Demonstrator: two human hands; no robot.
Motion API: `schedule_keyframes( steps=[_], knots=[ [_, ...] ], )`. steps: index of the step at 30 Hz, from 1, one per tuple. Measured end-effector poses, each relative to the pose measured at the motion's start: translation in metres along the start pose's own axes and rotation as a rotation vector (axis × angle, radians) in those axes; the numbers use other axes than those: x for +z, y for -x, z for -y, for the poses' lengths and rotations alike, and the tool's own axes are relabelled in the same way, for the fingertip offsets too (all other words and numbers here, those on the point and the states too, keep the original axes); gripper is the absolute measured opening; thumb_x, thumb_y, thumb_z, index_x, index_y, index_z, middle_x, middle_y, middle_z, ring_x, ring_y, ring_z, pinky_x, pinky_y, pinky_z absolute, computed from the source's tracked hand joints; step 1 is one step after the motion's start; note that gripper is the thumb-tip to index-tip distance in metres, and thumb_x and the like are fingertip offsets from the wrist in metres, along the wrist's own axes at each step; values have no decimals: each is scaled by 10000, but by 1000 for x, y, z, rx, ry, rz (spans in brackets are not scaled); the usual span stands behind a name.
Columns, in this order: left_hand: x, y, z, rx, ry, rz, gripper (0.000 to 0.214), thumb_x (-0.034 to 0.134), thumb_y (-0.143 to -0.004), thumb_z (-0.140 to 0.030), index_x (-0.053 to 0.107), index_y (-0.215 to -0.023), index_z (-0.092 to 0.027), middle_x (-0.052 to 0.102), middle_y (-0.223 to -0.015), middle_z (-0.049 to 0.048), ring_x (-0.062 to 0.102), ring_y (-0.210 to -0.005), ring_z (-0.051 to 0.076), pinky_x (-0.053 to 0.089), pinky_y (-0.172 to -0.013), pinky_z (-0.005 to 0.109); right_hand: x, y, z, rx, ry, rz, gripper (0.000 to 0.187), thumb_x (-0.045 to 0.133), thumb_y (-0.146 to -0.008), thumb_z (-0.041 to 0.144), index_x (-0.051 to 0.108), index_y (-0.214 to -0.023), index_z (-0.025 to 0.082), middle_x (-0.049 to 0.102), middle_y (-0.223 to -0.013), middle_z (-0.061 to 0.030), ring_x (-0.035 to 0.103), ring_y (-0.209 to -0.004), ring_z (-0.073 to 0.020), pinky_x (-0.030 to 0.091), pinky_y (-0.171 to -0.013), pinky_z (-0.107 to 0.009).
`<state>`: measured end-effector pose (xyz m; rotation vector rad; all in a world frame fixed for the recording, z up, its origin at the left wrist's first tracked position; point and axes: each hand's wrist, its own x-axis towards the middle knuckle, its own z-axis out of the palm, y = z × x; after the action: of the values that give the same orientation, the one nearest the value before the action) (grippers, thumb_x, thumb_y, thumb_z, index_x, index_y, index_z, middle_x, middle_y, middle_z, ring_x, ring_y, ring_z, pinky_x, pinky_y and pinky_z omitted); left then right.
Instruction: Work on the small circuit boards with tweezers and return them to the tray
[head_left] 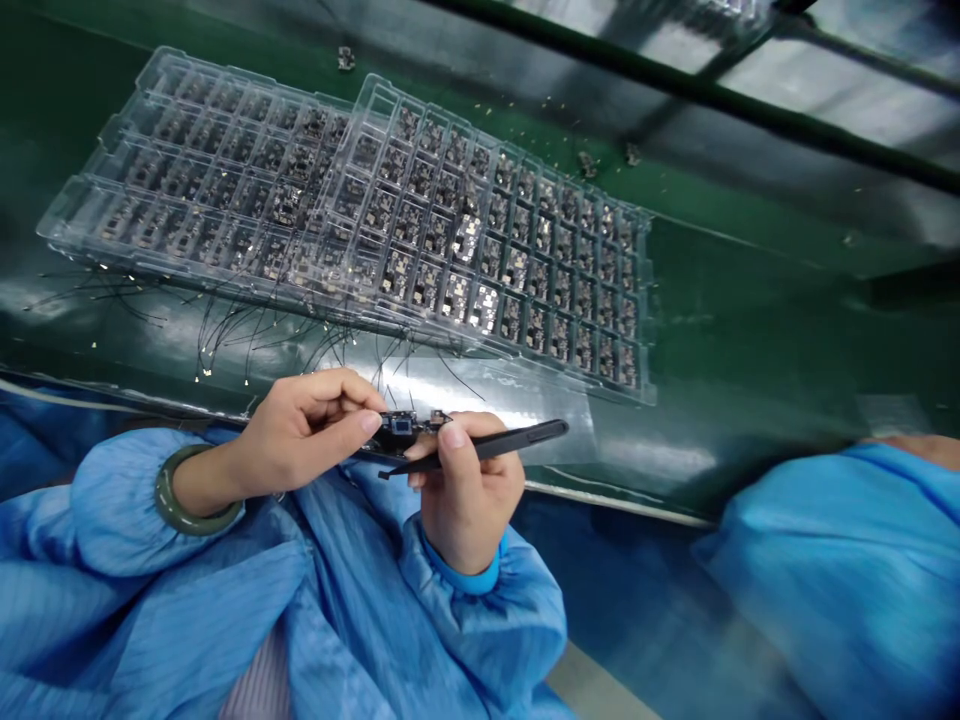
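Note:
My left hand (300,430) pinches a small black circuit module (399,432) between thumb and fingers, just above the near edge of the green bench. My right hand (465,490) is closed round black tweezers (495,445), whose tips point left under the module. Both wrists wear blue smock sleeves, and a green bangle (180,500) sits on the left one. The two hands meet at the module.
Two clear plastic trays (112,220) with several small modules in cells lie overlapping on the green bench (750,320). Thin black wires (225,330) spread out below them. Another person's blue sleeve (840,560) is at the right. A dark rail (750,110) crosses the top.

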<state>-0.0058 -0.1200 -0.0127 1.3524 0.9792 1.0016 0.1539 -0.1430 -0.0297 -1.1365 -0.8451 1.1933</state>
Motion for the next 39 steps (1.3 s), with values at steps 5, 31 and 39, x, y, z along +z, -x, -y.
schedule_keyframes(
  steps=[5, 31, 39],
  knots=[
    [1, -1, 0, -28, 17, -33, 119, 605, -862, -251, 616, -811, -144, 486, -589, -34, 411, -478, 63, 323, -424, 172, 1, 2, -1, 33, 36, 4, 184, 653, -844, 390, 607, -791, 220, 700, -568, 33, 570, -345, -97, 447, -322, -170],
    [-9, -18, -1, -291, -70, 220, 86, 582, -791, -174, 559, -718, -134, 476, -556, -53, 398, -490, 48, 300, -448, 153, -4, -12, 4, -36, 172, -61, 178, 676, -839, 398, 605, -964, 293, 723, -705, 47, 638, -444, -132, 555, -414, -269],
    [-9, -18, -3, -292, -82, 212, 78, 586, -784, -174, 571, -716, -139, 493, -558, -50, 413, -488, 51, 306, -441, 156, -3, -14, 6, -32, 210, -48, 178, 677, -835, 406, 604, -944, 287, 728, -698, 45, 615, -422, -121, 514, -384, -253]
  ],
)
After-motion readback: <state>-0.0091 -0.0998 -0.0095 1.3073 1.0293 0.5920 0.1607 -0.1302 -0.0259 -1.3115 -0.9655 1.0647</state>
